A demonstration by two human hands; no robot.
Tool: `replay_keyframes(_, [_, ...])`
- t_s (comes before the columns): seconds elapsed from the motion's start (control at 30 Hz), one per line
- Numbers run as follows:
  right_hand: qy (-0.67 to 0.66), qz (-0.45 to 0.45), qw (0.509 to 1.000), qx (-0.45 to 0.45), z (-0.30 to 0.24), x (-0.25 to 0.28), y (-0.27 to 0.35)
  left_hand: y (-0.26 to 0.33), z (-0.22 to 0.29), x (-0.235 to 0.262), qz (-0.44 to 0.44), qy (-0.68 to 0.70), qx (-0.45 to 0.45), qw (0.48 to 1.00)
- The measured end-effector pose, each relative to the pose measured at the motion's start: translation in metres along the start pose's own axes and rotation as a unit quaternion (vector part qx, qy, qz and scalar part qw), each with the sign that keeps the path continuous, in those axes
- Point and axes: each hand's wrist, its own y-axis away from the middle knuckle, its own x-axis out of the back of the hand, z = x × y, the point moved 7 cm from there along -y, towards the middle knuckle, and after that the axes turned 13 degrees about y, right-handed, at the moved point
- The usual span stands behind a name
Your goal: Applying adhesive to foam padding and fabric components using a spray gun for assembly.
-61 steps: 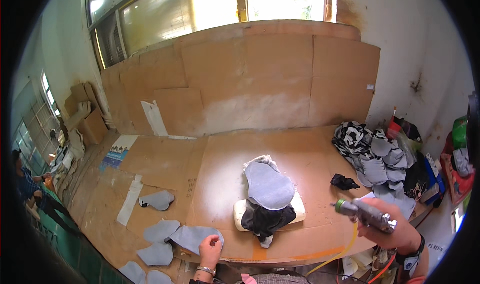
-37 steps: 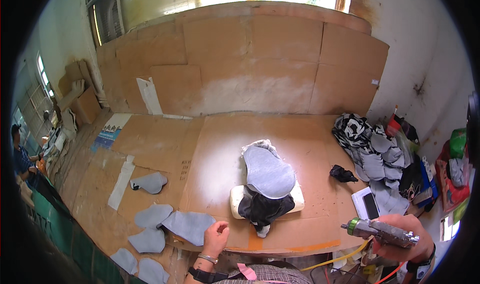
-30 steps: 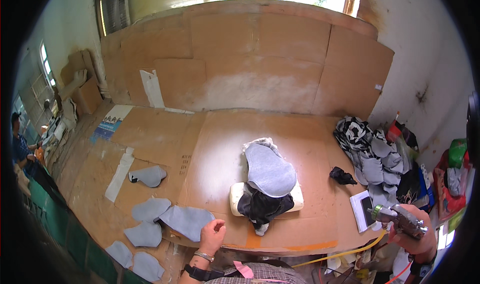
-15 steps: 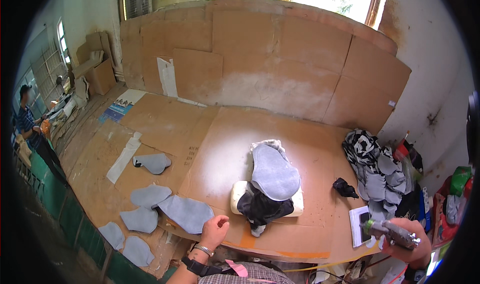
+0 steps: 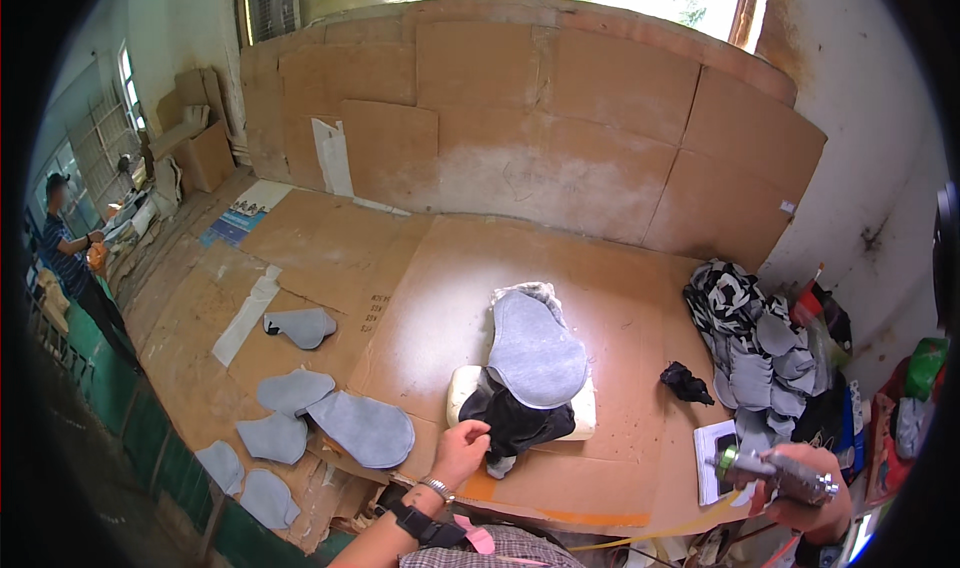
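My left hand (image 5: 463, 456), wearing a metal watch and a black band on the wrist, has its fingers pinched at the left edge of a black cloth (image 5: 520, 418). This crumpled cloth lies over a cream pad (image 5: 583, 420). A grey rounded fabric piece (image 5: 538, 350) covers its far part, above a whitish block (image 5: 545, 291). At the lower right, my right hand (image 5: 815, 508) is wrapped round a metal spray gun (image 5: 785, 471) with a green ring near its nozzle, pointing left. Several grey fabric pieces (image 5: 362, 430) lie left of my left hand.
Cardboard (image 5: 640, 298) covers the bench and stands as a wall behind. At right are a heap of grey and black fabric (image 5: 750, 368), a small black cloth (image 5: 687, 383) and a notebook with a phone (image 5: 705, 458). A yellow hose (image 5: 650, 538) crosses the near edge. Another person (image 5: 70, 243) stands far left.
My left hand has moved right and slightly up, from beside the grey pieces to the black cloth's edge. The spray gun stays in my right hand, and the view has shifted slightly.
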Motion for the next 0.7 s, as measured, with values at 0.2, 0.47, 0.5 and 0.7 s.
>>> replay_keyframes(0.2, [0.006,0.119,0.993,-0.004,0.008,0.028,-0.014,-0.034,-0.015,-0.058,0.068,0.117,0.067,0.988])
replay_keyframes(0.47, [-0.008,0.135,0.991,0.003,0.047,0.034,-0.036,-0.040,0.004,-0.077,0.123,0.236,0.109,0.958])
replay_keyframes(0.5, [-0.023,0.141,0.989,0.025,0.054,0.034,-0.043,-0.040,0.014,-0.078,0.130,0.255,0.101,0.953])
replay_keyframes(0.7, [-0.113,0.109,0.984,0.086,0.113,-0.003,-0.082,-0.019,0.103,-0.062,0.057,0.349,0.035,0.935])
